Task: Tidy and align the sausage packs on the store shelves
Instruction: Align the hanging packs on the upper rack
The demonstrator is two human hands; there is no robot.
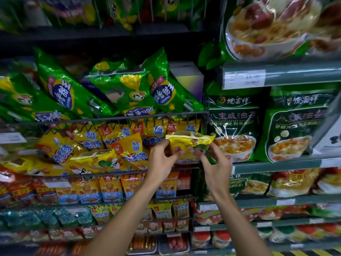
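A yellow sausage pack is held upright at the right end of a wire basket shelf. My left hand grips its left side and my right hand grips its right lower corner. More yellow sausage packs lie tilted and overlapping in the same basket to the left. One yellow pack lies flat across the front. Green sausage packs lean at odd angles on the basket shelf above.
Large green bags stand on the solid shelf to the right, behind a price rail. Lower rows hold orange packs, teal packs and red packs. A box sits behind the green packs.
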